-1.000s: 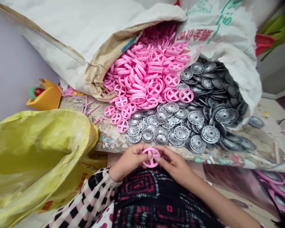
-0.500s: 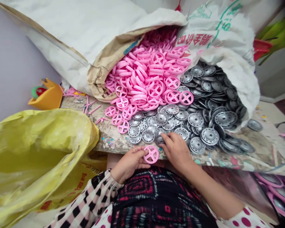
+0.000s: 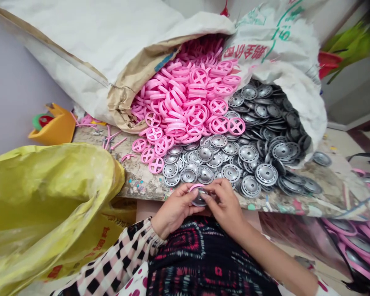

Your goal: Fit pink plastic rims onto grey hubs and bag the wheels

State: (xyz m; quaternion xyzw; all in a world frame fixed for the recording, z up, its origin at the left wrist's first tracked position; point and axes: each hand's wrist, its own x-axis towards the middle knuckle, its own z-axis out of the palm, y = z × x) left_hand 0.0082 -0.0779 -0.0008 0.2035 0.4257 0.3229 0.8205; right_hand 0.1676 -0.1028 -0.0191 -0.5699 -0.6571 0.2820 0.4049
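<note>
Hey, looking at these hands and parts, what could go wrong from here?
The silver-grey round disc and pink plastic ring are pinched between the left hand and right hand, so either might slip and drop. Loose silver-grey discs lie near the front edge of the worn grey worktop; the right hand could knock some off.

Open air over the grey discs [image 3: 248, 153] just beyond the right hand [image 3: 226, 205], pink wheels [image 3: 185, 107] heaped behind, a worktop strip [image 3: 131, 167] between wheels and yellow sack [image 3: 114, 172], the sack's rim walling the left, a white sack [image 3: 310, 100] hooding the discs at right
</note>
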